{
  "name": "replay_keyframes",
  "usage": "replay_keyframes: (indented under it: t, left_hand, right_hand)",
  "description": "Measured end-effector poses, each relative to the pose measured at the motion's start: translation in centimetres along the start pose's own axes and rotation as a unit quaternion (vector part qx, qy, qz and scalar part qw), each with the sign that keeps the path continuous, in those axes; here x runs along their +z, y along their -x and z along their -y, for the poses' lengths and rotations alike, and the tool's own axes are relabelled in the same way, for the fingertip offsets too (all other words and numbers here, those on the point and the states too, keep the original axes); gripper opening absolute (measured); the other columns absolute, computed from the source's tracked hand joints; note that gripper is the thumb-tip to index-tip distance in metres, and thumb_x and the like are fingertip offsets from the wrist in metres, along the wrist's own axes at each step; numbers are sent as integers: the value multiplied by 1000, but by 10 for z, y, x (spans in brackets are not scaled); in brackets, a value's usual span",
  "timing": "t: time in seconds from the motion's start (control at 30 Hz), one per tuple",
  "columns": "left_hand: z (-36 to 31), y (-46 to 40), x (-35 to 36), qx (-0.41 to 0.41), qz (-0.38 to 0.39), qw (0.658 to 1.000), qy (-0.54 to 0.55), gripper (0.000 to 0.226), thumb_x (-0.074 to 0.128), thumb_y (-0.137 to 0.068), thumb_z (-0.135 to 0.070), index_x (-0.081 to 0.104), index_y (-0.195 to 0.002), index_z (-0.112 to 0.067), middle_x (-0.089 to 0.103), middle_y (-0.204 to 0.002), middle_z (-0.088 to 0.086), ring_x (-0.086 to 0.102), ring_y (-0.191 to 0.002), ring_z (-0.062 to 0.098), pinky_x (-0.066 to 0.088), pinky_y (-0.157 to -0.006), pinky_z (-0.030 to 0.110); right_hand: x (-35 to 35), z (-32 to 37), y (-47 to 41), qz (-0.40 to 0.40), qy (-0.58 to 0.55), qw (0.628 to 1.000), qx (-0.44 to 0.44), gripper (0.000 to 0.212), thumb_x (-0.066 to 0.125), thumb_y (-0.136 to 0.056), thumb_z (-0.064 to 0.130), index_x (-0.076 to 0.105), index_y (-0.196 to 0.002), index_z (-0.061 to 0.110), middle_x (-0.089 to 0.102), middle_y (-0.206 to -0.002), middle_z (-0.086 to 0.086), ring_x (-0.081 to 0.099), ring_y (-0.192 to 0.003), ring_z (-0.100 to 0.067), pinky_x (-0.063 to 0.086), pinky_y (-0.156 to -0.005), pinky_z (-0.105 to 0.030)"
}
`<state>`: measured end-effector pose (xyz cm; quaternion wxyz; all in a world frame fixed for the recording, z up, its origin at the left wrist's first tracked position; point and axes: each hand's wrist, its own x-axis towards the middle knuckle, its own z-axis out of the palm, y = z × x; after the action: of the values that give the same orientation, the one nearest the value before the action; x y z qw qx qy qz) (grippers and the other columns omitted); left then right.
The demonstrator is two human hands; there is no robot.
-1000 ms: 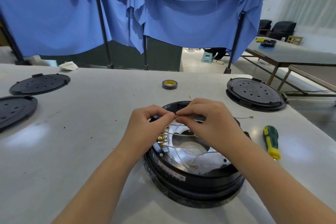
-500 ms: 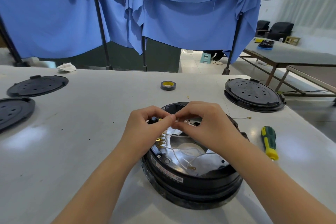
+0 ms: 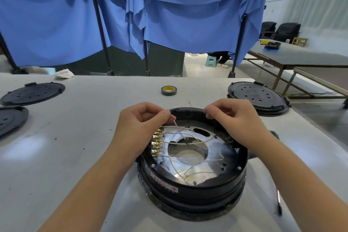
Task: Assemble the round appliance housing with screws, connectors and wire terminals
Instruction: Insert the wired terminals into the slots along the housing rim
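Table (image 3: 79, 137), pale grey, wide; everything sits on it. Round appliance housing (image 3: 192, 192) stands near the front edge, centred, open side up, black wall around a bright metal plate (image 3: 212, 164) with a central hole.

Spare black covers: two at the far left (image 3: 33, 93) (image 3: 11, 118), one stack at the far right (image 3: 257, 98). Roll of tape (image 3: 169, 90) beyond the housing, well apart from it. A crumpled white rag (image 3: 65, 73) at the table's back edge.

Left hand (image 3: 143, 126) over the housing's left rim, fingers curled, thumb and forefinger pinching a thin white wire (image 3: 178, 132). From the pinch the wire runs down and to the right, toward the plate's centre hole.

Right hand (image 3: 233, 117) over the far right rim, fingers curled, fingertips pressed together. Whether they hold a wire end or something smaller I cannot tell.

Row of brass terminals (image 3: 157, 142) stands along the housing's inner left wall, directly below and just beside the left hand. Other white leads loop loosely over the plate; two end near the front at a small yellow ring lug (image 3: 188, 176).

Judgement: the terminal row lies below the left hand, much nearer to it than to the right. The held wire's long axis slants away from the row, toward the middle. Seating its end would call for swinging it back leftward and down; the left hand is better placed for that.
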<state>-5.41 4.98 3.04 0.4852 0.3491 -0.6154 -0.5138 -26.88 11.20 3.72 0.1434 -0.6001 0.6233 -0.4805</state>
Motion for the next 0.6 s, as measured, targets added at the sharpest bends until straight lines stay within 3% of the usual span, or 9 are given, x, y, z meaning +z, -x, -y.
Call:
replay_keyframes:
  t: [0.13, 0.37, 0.47, 0.6]
  left_hand:
    - [-3, -2, 11, 4, 49, 998, -26, 6, 71, -85, -16, 72, -80, -11, 76, -76, 3, 74, -75, 13, 54, -66, 14]
    - [-17, -15, 36, -6, 136, 988, -73, 6, 72, -86, -16, 73, -86, -10, 76, -77, 7, 75, -74, 19, 55, -65, 17]
    - [-20, -22, 45, -22, 153, 986, -67, 8, 72, -86, -18, 73, -90, -10, 76, -81, 7, 75, -77, 22, 59, -71, 25]
    - [-22, -29, 58, -45, 177, 981, -71, 12, 69, -90, -20, 74, -94, -10, 76, -80, 4, 74, -73, 17, 58, -68, 22]
  right_hand:
    - [0, -5, 9, -24, -77, 997, 14, 6, 71, -85, 19, 75, -85, 23, 74, -77, 10, 69, -75, -5, 54, -71, -17]
    - [12, 6, 15, 20, -185, 982, -22, 19, 76, -79, 4, 75, -94, 16, 75, -81, -5, 73, -78, -17, 59, -73, -26]
    - [11, 4, 15, -28, -202, 978, -29, 19, 76, -78, 0, 74, -90, 15, 75, -78, -1, 73, -74, -12, 56, -67, -18]
    - [7, -3, 12, -85, -175, 980, -37, 13, 77, -78, 7, 76, -83, 19, 75, -75, 5, 71, -70, -7, 52, -64, -13]
